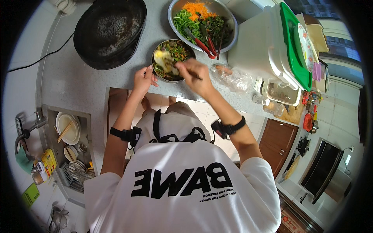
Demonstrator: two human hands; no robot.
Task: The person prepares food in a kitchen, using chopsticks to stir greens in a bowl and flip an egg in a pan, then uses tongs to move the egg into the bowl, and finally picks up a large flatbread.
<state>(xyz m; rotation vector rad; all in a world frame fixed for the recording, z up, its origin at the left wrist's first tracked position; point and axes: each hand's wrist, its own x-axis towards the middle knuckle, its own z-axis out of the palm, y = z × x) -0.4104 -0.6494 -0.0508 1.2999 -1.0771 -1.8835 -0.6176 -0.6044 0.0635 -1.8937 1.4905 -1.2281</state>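
On the grey counter near its front edge stands a metal bowl [192,54] of chopped greens and carrot shreds [177,49]. My left hand [143,80] holds the bowl at its near left rim. From the right, my right hand [195,74] grips a thin dark utensil [194,74], partly hidden by my fingers. A pale and yellow food piece [163,59], apparently egg, is blurred over the bowl's left side. Behind is a larger metal basin [171,21] with cut greens, dark leaves and shredded carrot. Red-handled tongs [205,48] rest in it.
A black pan [109,32] sits back left, with a cord [52,53] beside it. On the right stand a plastic bin [256,43] with a green lid, a clear plastic bag [236,80] and jars [260,100]. At the left is a sink [89,122] with dishes.
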